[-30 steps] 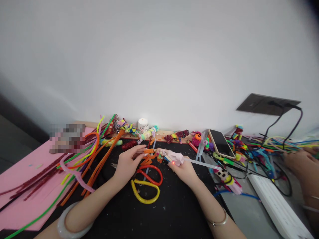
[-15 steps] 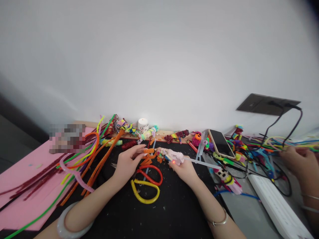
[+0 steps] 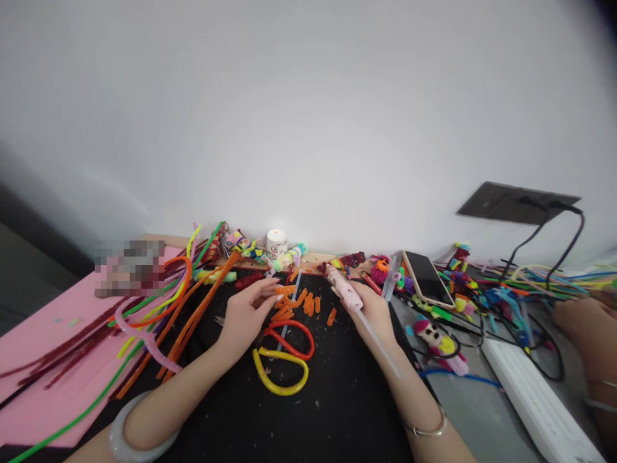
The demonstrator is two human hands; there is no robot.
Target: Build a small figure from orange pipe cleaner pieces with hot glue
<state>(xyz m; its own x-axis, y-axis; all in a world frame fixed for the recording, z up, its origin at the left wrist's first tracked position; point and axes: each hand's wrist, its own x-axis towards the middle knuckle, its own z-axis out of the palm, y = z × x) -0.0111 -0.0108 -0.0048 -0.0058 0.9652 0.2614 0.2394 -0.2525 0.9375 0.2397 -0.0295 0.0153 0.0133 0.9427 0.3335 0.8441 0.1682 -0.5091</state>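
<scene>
My left hand (image 3: pixel 248 315) pinches a short orange pipe-cleaner piece (image 3: pixel 285 290) between thumb and fingers. Wrapped round a pale pink hot glue gun (image 3: pixel 346 290) is my right hand (image 3: pixel 376 316); a long translucent glue stick (image 3: pixel 378 344) sticks out of the gun's back end towards me. Several cut orange pieces (image 3: pixel 311 303) lie on the black mat (image 3: pixel 332 399) between the hands. Just below the left fingertips rest scissors, with a red handle loop (image 3: pixel 308 337) and a yellow handle loop (image 3: pixel 282 389). Their blades are mostly hidden by my left hand.
Pipe cleaners (image 3: pixel 166 321) spread over a pink sheet (image 3: pixel 62 328) at left. Pipe-cleaner figures (image 3: pixel 286 258) and a white pot (image 3: pixel 276 243) line the wall. At right are a phone (image 3: pixel 428 278), a white power strip (image 3: pixel 535 399), cables, and another person's hand (image 3: pixel 581 325).
The glue gun has swung away from the left fingertips to the right, its stick now pointing down towards me. The left hand barely moves. The other person's hand has lowered slightly.
</scene>
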